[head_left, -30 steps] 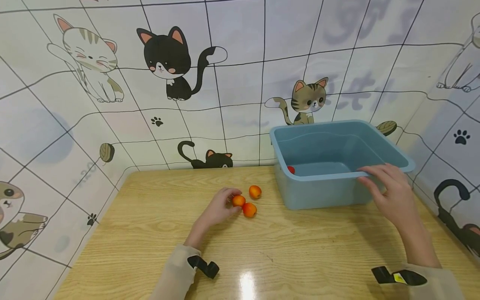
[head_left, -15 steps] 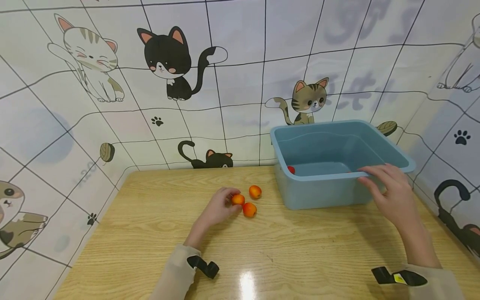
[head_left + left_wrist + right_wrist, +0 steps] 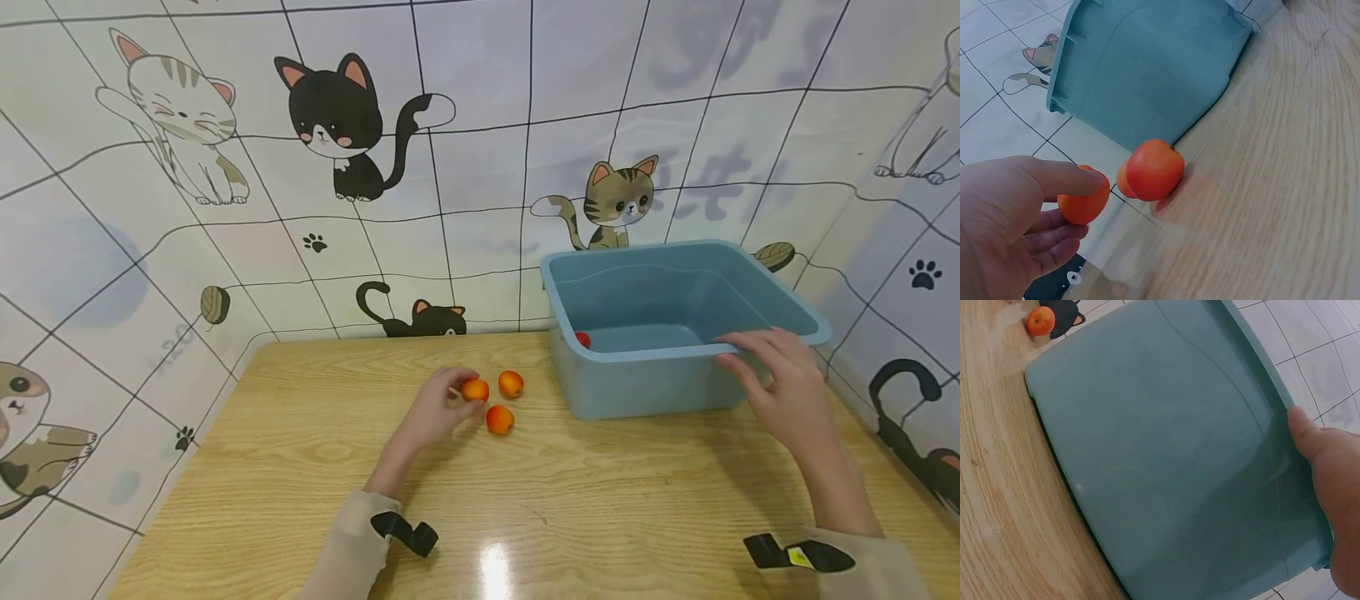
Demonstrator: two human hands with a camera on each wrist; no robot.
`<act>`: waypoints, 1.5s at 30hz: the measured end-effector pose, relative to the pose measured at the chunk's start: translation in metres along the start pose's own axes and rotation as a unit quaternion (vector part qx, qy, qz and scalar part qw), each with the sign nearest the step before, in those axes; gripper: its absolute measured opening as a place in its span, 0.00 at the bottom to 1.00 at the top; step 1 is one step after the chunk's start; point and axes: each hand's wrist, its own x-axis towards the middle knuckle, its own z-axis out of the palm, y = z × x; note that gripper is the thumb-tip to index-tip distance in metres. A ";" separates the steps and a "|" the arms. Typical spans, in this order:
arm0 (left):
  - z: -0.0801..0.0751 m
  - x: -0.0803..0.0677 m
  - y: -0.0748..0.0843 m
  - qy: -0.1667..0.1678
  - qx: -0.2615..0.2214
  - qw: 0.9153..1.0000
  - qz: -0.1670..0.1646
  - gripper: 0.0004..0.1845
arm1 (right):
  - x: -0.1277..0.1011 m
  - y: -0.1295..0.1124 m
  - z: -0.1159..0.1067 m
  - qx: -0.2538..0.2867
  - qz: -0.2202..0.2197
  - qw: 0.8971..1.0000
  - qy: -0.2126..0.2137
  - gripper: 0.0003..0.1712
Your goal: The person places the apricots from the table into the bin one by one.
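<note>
Between thumb and fingers of the left hand [image 3: 431, 410], one small orange fruit [image 3: 475, 389] is pinched and held just above the wooden table [image 3: 300, 467]; the left wrist view shows the thumb lying over its top and the curled fingers [image 3: 1054, 236] beneath it. Just to the right of this hand, a second orange fruit [image 3: 511, 383] rests on the table, and a third orange fruit [image 3: 499, 419] lies slightly nearer the person, close beside the held one but apart from it. In the left wrist view the nearer resting fruit partly hides the other behind it.

Farther right stands a blue plastic tub [image 3: 637, 392]. The right hand [image 3: 783, 392] grips its near rim close to the right-hand corner: the fingers [image 3: 742, 340] lie over the top edge, and the right wrist view shows the thumb [image 3: 1310, 440] pressed against the outer wall just below the rim. A small red fruit [image 3: 582, 339] lies inside the tub at its left near corner, well apart from the right hand.

Both forearms wear beige sleeves [image 3: 345, 550] with a black strap at each wrist. Behind the table and tub rises a tiled wall [image 3: 480, 125] printed with cartoon cats and paw marks.
</note>
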 end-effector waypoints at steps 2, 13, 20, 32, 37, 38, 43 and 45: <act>-0.001 0.000 0.002 0.005 -0.003 1.000 0.007 0.21 | 0.001 0.000 0.000 0.002 0.000 1.000 0.000 0.14; -0.005 0.001 0.022 0.028 -0.004 0.998 0.049 0.21 | 0.000 0.001 0.001 0.007 0.001 1.000 -0.006 0.14; -0.006 0.004 0.036 0.022 -0.006 0.998 0.052 0.23 | -0.002 0.002 0.000 0.000 -0.002 1.000 -0.008 0.14; 0.000 0.015 0.058 0.048 -0.018 0.995 0.085 0.22 | -0.002 0.002 -0.001 0.003 0.000 1.000 -0.004 0.13; 0.004 0.020 0.066 0.066 -0.029 0.992 0.103 0.22 | -0.001 0.000 -0.001 0.000 0.000 1.000 -0.007 0.13; 0.005 0.021 0.068 0.069 -0.031 0.991 0.106 0.22 | -0.001 0.000 -0.001 -0.001 0.001 1.000 -0.009 0.13; 0.010 0.025 0.078 0.085 -0.046 0.988 0.118 0.22 | 0.000 -0.001 -0.001 -0.003 0.004 1.000 -0.012 0.13; 0.012 0.027 0.082 0.090 -0.052 0.987 0.122 0.22 | 0.000 -0.001 0.000 -0.002 0.001 1.000 -0.009 0.13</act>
